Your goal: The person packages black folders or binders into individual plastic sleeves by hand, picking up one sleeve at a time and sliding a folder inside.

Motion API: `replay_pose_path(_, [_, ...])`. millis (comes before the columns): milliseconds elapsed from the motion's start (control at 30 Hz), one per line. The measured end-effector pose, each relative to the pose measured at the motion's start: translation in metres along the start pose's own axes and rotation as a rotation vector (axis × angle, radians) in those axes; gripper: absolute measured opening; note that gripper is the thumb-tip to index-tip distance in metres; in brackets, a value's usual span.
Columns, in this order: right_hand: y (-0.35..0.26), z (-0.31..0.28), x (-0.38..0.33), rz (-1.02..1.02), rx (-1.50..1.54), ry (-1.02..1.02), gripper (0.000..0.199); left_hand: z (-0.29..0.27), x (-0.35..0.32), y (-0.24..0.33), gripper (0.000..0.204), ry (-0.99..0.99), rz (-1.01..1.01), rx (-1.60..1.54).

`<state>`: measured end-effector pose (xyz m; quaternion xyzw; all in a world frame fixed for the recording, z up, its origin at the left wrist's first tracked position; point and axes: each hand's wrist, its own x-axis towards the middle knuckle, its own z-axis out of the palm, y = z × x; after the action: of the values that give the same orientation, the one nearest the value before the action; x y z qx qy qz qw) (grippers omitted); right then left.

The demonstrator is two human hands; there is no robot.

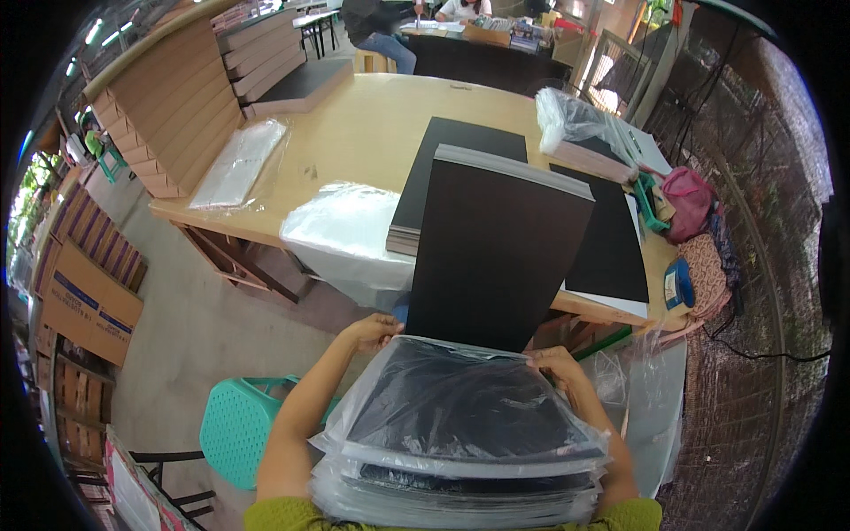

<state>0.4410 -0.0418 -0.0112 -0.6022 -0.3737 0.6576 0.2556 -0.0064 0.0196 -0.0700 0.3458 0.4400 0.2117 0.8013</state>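
In front of me lies a pile of black sheets in clear plastic bags (460,416), stacked close to my body. At the far left corner of the top plastic bag (452,345), my left hand (374,330) is closed in a pinch on its edge. My right hand (553,361) grips the opposite corner, fingers curled round the plastic. Just beyond that edge a thick set of black sheets (500,248) leans up against the table edge, pale edges upward. Whether its lower end sits inside the bag is hidden.
On the wooden table (354,133) are more black sheets (469,146), loose plastic bags (345,217), a flat bag stack (239,164) and tall brown box stacks (168,97). A pink pouch (686,203) and blue container (679,283) line the right edge. A green stool (239,429) stands left.
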Motion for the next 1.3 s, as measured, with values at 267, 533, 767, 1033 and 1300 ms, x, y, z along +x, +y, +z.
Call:
replay_pose_path(267, [0.059,-0.025,0.043,0.018,0.075,0.187,0.026,0.047,-0.029,0.032,0.039,0.13,0.024,0.445])
replay_pose_path(533, [0.056,-0.006,0.043,0.004,0.251,0.118,0.033,0.007,-0.01,0.005,0.02,-0.059,0.065,-0.08])
replay_pose_path(767, [0.065,0.002,0.044,-0.043,0.325,0.138,0.032,-0.009,0.003,-0.015,0.029,0.271,0.05,-0.08])
replay_pose_path(1033, [0.061,0.009,0.04,-0.075,0.28,0.144,0.028,0.007,-0.013,-0.008,0.032,0.014,0.139,0.086])
replay_pose_path(1300, [0.063,0.008,0.043,-0.08,0.284,0.096,0.024,-0.032,0.021,-0.013,0.024,0.082,-0.035,0.16])
